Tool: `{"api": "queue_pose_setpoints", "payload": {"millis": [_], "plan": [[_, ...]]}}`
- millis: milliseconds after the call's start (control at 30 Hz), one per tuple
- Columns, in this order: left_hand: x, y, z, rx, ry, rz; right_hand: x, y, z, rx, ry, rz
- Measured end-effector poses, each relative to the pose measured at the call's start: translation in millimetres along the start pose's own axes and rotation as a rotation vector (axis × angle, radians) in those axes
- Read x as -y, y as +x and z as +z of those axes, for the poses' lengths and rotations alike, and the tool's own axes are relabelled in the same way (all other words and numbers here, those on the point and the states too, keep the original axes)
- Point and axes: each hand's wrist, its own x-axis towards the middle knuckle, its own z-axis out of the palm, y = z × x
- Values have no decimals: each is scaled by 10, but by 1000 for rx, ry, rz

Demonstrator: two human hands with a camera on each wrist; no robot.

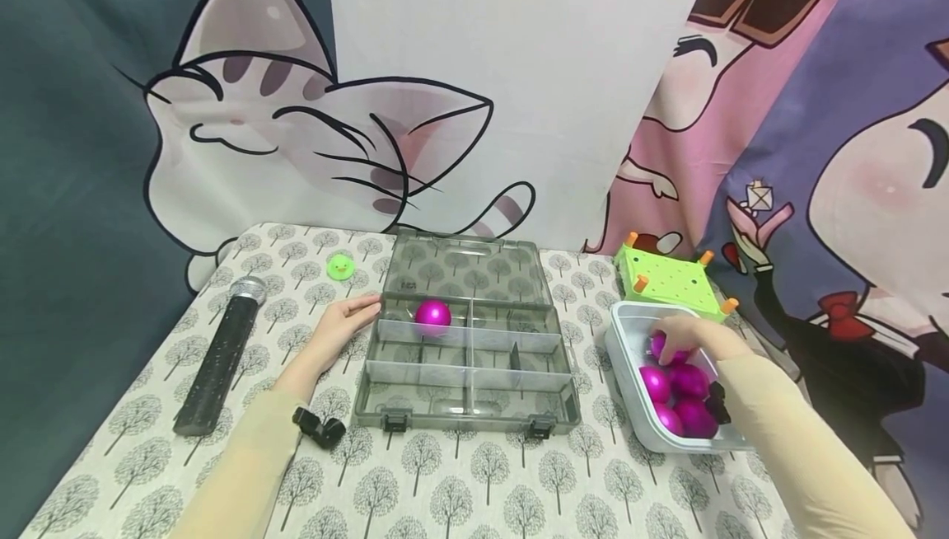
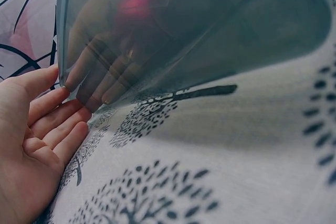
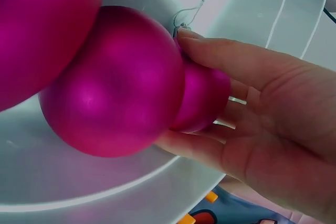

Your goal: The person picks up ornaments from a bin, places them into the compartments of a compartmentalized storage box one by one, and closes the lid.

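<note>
A grey see-through compartment box [image 1: 469, 422] lies with its lid [image 1: 467, 269] folded back. One magenta Christmas bauble [image 1: 433, 316] sits in its back left compartment. My left hand [image 1: 338, 335] touches the box's left side near the back, its fingers fairly straight. At the right stands a white plastic bin [image 1: 630, 391] with several magenta baubles [image 1: 690, 381] inside. Reaching into it, my right hand [image 1: 697, 333] holds a bauble [image 3: 203, 98] between thumb and fingers, the thumb by its metal cap. A nearer bauble [image 3: 113, 85] partly hides the held one in the right wrist view.
A black microphone [image 1: 220, 358] with a silver head lies at the left. Behind my left hand is a small green duck-faced disc [image 1: 341, 267]. A green block with orange legs [image 1: 670, 279] sits behind the bin. Printed curtains [image 1: 511, 94] hang along the table's back edge.
</note>
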Motion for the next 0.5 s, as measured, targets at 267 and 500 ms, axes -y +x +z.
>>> {"api": "queue_pose_setpoints", "payload": {"millis": [267, 500], "plan": [[-2, 6, 10, -6, 11, 4, -22, 6, 33, -105, -1, -88], [-11, -5, 16, -2, 15, 4, -60, -18, 47, -151, 43, -164]]}}
